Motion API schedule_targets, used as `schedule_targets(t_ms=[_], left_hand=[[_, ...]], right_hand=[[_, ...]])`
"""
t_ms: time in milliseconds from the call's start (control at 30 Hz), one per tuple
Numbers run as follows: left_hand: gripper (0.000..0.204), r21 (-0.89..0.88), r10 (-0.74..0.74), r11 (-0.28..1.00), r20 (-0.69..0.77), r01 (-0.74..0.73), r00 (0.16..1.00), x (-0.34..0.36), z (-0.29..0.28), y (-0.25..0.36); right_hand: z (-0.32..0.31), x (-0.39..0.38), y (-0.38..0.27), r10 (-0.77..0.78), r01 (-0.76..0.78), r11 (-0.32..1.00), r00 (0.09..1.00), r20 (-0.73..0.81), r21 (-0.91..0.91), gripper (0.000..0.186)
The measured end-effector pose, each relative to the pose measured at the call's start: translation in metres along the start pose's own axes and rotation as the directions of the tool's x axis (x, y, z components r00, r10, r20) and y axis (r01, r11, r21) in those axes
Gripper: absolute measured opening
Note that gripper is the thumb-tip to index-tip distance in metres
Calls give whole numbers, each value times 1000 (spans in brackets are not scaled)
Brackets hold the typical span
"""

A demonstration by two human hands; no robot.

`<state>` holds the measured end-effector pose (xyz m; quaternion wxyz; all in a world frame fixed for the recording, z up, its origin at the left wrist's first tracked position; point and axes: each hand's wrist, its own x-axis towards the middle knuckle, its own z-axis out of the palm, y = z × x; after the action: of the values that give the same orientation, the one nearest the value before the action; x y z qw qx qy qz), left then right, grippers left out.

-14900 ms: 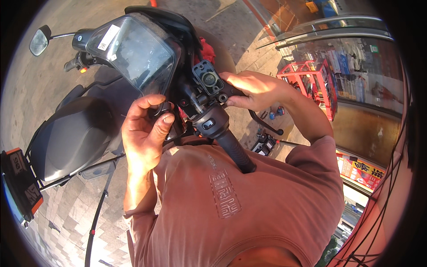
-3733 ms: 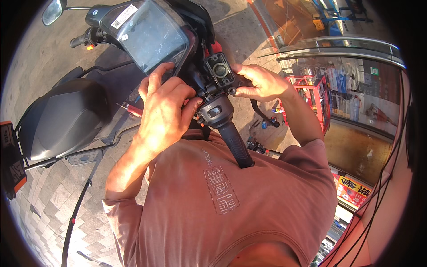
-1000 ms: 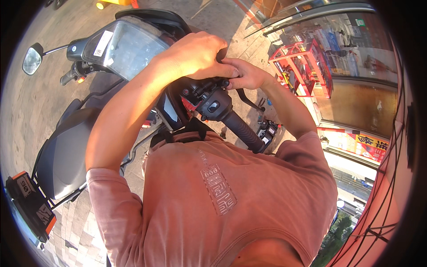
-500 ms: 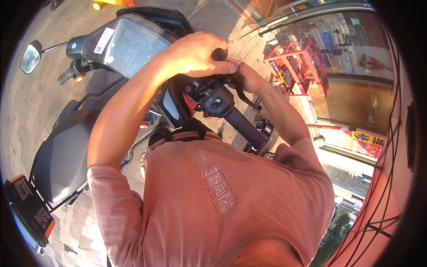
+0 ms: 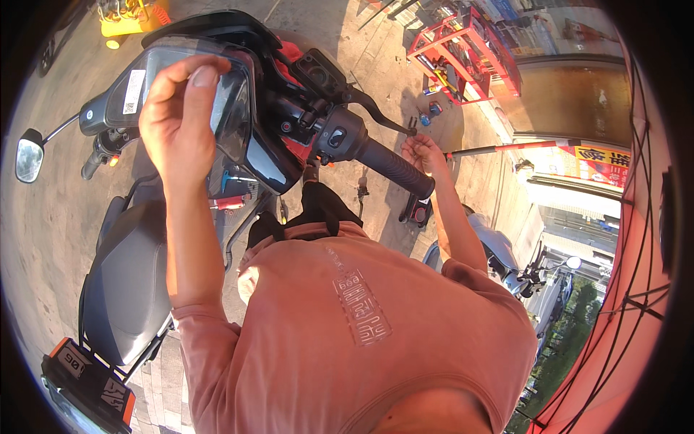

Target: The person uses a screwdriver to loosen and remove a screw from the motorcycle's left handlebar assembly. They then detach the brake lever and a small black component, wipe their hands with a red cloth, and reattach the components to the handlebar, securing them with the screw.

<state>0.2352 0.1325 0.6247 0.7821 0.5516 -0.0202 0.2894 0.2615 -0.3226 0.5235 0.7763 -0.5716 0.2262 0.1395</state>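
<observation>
In front of me is a dark scooter with a black right handlebar grip [image 5: 394, 168] and a black brake lever [image 5: 379, 116]. My left hand [image 5: 181, 119] is raised over the scooter's clear display panel [image 5: 235, 108]. Its thumb and fingers are pressed together; anything between them is hidden. By the lever's outer end, beyond the grip, is my right hand [image 5: 425, 153], its fingers pinched. A small dark forked piece shows just above its fingertips; I cannot tell whether it is held. The switch housing [image 5: 336, 135] and mirror mount area [image 5: 318, 76] are uncovered.
The scooter's black seat [image 5: 126, 282] lies at left, with a mirror [image 5: 30, 155] farther out. A red tool rack [image 5: 466, 54] stands at far right. A yellow machine [image 5: 130, 18] is at far left. Another scooter [image 5: 499, 253] is parked at right.
My hands have come apart from their place together over the handlebar. The left moved left over the display; the right moved down toward the lever's end. The view has shifted too.
</observation>
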Motion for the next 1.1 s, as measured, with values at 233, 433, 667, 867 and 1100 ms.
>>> schedule_targets(t_ms=[233,433,667,867,1100], left_hand=[[12,11,-711,677,-251,736,657,-162,-34,-38],[27,-485,-942,32,278,874,189,-255,13,-70],[17,-744,-901,158,161,650,403,-360,-13,-71],[4,-579,-972,225,-77,783,222,-406,-52,-67],[4,-394,-965,212,62,894,256,-398,-136,-67]], right_hand=[[48,-76,103,13,5,929,999,46,-371,34],[129,-113,148,-223,667,573,686,692,-476,44],[114,-153,191,-100,816,467,430,897,-340,45],[54,-170,238,-102,750,374,618,779,-546,49],[23,-123,294,157,393,193,892,424,-899,43]])
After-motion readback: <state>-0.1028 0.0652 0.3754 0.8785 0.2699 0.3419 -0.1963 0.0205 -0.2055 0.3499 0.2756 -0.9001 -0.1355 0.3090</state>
